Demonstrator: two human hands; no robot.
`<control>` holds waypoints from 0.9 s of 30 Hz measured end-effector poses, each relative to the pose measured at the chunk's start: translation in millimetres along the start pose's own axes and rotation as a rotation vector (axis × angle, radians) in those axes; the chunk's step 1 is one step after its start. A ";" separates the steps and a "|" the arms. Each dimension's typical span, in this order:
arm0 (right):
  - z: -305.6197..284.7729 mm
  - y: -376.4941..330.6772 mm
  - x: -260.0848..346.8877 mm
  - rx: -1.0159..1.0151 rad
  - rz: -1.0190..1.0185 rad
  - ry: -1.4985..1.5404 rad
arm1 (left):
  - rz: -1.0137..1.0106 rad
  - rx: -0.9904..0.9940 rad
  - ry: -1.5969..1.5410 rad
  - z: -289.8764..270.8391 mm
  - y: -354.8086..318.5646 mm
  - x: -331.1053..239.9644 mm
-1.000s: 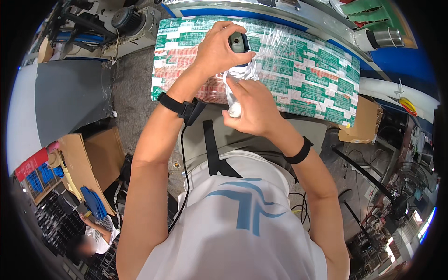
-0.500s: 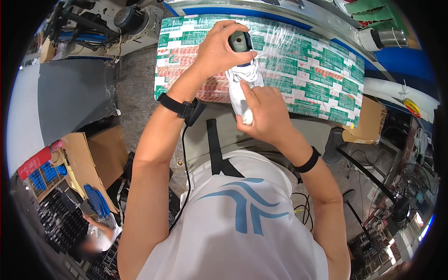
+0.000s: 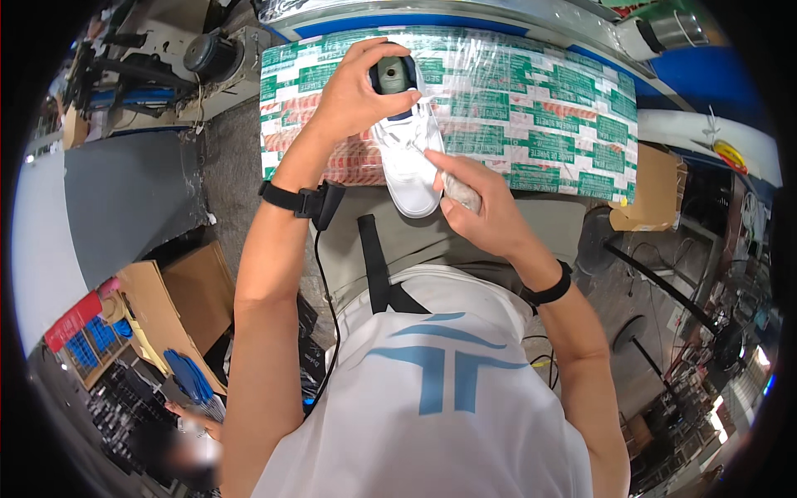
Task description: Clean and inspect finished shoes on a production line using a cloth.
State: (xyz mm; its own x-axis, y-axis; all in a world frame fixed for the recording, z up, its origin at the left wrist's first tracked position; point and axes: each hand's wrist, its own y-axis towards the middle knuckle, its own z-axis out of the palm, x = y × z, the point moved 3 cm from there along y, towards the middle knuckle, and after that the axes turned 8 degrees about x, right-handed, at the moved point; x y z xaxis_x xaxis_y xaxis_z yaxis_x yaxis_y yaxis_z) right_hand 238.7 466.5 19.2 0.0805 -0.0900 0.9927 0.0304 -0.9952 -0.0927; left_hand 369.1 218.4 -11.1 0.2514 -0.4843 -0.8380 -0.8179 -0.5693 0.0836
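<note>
Green/white/red printed film-wrapped pkg (image 3: 531,108) top ctr, brown cardboard boxes (image 3: 187,307) lower left

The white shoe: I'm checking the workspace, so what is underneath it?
Under the white shoe lies a green, white and red patterned surface under clear film. The left hand grips its heel end; the right hand holds a crumpled wad. The shoe's sole is hidden.
</note>
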 end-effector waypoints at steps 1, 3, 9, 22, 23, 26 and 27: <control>-0.2 -0.7 -1.5 -0.080 -0.082 -0.093 | 0.005 0.011 0.001 1.7 0.1 0.1; -0.3 -6.8 -9.0 -0.133 -0.052 -0.157 | -0.048 0.000 -0.003 5.1 -1.3 -1.5; 4.5 0.5 -8.4 -0.186 -0.128 -0.395 | -0.064 -0.004 0.061 6.9 1.9 -9.0; 13.1 -9.0 3.4 -0.125 -0.114 -0.516 | -0.129 0.051 -0.119 -9.1 -3.9 4.8; 11.0 -6.2 0.6 -0.131 -0.121 -0.510 | -0.178 0.068 -0.254 -13.6 -7.7 7.2; -9.0 -2.1 -16.5 -0.304 -0.088 -0.448 | -0.210 -0.059 -0.632 -26.2 -41.8 25.7; -20.1 -0.2 -24.5 -0.304 -0.103 -0.435 | -0.295 -0.135 -0.831 -25.7 -60.6 31.9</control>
State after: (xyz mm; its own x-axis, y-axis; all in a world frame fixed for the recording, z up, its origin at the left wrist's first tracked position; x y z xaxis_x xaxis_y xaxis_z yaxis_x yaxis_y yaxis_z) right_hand 216.7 468.1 -3.5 0.4993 -0.0314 0.8659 -0.2247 -0.9698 0.0944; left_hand 440.0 220.3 -29.1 -0.0575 0.3030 -0.9512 -0.6978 -0.6936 -0.1788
